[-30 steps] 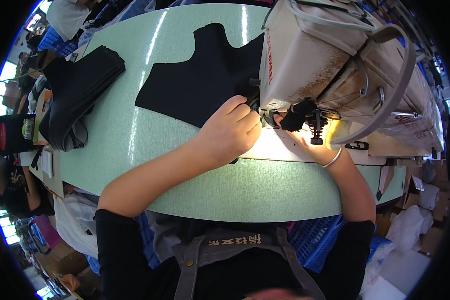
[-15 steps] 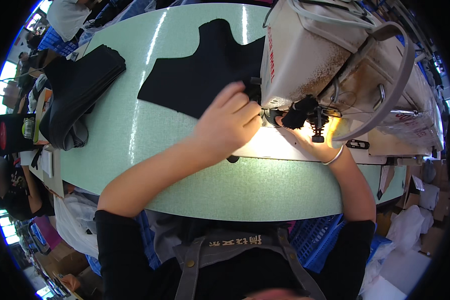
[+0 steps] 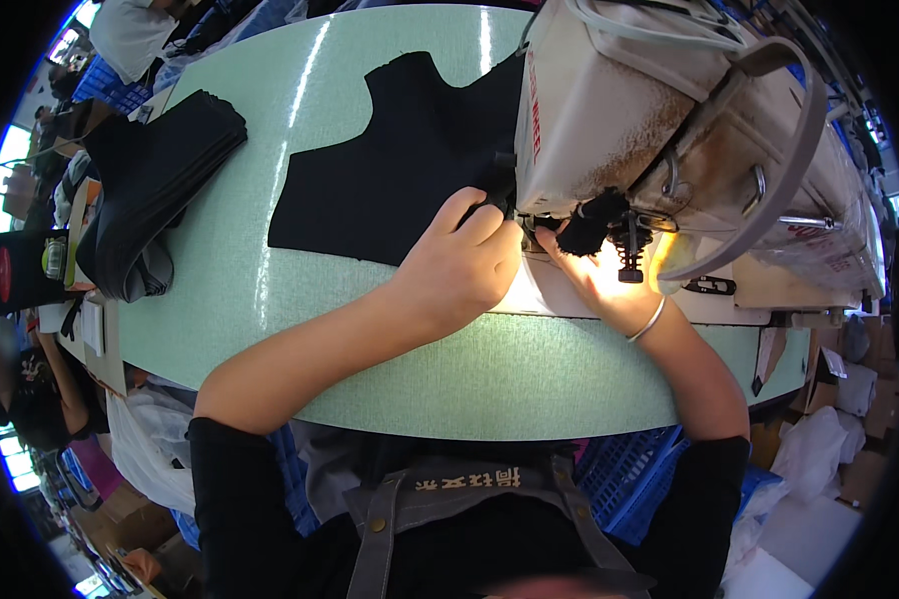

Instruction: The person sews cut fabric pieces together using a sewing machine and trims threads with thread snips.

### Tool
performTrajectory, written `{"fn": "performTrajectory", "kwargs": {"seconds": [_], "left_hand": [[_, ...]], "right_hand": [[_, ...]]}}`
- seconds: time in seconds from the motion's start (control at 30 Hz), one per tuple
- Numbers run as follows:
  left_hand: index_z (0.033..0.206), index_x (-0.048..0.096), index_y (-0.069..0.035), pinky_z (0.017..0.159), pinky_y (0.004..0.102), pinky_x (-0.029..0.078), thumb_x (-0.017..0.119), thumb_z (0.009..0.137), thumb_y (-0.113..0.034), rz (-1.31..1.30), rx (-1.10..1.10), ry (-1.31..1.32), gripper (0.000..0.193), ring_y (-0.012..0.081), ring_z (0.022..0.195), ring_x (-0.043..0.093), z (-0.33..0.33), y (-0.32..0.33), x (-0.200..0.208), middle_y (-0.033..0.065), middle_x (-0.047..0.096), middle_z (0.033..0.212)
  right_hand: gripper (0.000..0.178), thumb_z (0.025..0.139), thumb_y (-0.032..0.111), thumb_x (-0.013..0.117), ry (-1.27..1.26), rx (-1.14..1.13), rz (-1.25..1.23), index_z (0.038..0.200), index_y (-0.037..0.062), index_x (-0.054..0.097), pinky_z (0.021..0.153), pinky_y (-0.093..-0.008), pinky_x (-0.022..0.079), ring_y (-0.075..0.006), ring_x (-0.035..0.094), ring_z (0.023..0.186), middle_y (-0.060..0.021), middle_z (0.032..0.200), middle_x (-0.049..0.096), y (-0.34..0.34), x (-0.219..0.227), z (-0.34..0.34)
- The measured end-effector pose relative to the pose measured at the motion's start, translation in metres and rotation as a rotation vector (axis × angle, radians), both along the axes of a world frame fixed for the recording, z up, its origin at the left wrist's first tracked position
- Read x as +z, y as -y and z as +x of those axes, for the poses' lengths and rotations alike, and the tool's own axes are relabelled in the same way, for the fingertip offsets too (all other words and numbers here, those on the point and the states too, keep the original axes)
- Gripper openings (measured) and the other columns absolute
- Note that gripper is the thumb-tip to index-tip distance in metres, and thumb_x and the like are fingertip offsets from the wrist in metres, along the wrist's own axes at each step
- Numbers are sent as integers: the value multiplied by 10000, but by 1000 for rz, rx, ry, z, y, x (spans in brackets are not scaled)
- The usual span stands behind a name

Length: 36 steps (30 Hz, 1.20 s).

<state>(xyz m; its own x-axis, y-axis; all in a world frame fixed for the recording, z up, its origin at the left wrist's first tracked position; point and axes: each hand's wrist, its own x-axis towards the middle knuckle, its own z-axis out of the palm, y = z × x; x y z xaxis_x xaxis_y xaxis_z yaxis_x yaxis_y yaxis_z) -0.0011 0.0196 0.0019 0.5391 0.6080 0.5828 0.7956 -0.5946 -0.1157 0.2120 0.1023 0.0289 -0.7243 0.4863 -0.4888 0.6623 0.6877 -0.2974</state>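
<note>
A cut piece of black fabric (image 3: 370, 190) lies on the green table, its right side running under the head of a sewing machine (image 3: 609, 120). My left hand (image 3: 459, 255) is closed at the fabric's near right edge, its fingers curled with dark cloth between them. Close to the needle area, my right hand (image 3: 609, 290) rests under the machine's light, one finger stretched toward the presser foot. Its other fingers are partly hidden behind a fuzzy black pad (image 3: 591, 222) on the machine.
A folded stack of black fabric pieces (image 3: 160, 180) hangs over the table's left side. The machine's curved grey hose (image 3: 804, 150) arcs above my right forearm. Blue baskets (image 3: 624, 479) stand below the table's front edge. Another person (image 3: 55, 379) is at the far left.
The black fabric has turned, its left part swinging nearer to me. My left hand has turned slightly with it. My right hand has shifted a little to the left, toward the needle.
</note>
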Motion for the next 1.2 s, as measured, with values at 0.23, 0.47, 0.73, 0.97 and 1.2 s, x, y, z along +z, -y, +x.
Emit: {"fn": "performTrajectory", "kwargs": {"seconds": [0.23, 0.47, 0.73, 0.97, 1.2], "left_hand": [[655, 565, -39, 940, 417, 454, 616, 660, -55, -15, -14, 55, 53, 220, 777, 488, 1, -2, -3, 53, 468, 733], [717, 607, -26, 942, 421, 460, 627, 666, -66, 42, -15, 70, 68, 232, 835, 523, -2, -8, 11, 70, 527, 781], [612, 506, -111, 679, 317, 364, 625, 647, -103, -135, -89, -107, 124, 172, 767, 453, -19, 0, 31, 0, 428, 695], [595, 504, -100, 611, 310, 322, 636, 617, -110, -74, -40, -55, 135, 170, 746, 412, -7, 6, 13, 8, 401, 679], [610, 513, -94, 603, 317, 327, 639, 631, -95, -69, -32, -4, 128, 179, 753, 416, -6, 3, 7, 16, 396, 698]], "right_hand": [[552, 1028, 370, 252, -261, -115, -165, 1538, 175, 335, 1188, -465, 196, -204, 389, 1391, -59, 1497, 421, 1, -10, 8], [380, 974, 138, 522, -398, 158, 392, 1341, 42, 533, 965, -385, 490, -223, 613, 1091, -105, 1185, 629, -23, -48, 28], [75, 838, 132, 663, -696, 145, 474, 897, 88, 676, 850, -376, 526, -249, 643, 861, -56, 892, 665, -15, -41, 40], [319, 893, 30, 601, -489, 229, 534, 1183, 117, 701, 900, -370, 533, -253, 675, 1050, -88, 1128, 711, -3, -27, 29], [360, 849, 14, 635, -561, 252, 590, 1192, 102, 702, 908, -381, 523, -259, 674, 1036, -101, 1150, 699, 2, -28, 21]]}}
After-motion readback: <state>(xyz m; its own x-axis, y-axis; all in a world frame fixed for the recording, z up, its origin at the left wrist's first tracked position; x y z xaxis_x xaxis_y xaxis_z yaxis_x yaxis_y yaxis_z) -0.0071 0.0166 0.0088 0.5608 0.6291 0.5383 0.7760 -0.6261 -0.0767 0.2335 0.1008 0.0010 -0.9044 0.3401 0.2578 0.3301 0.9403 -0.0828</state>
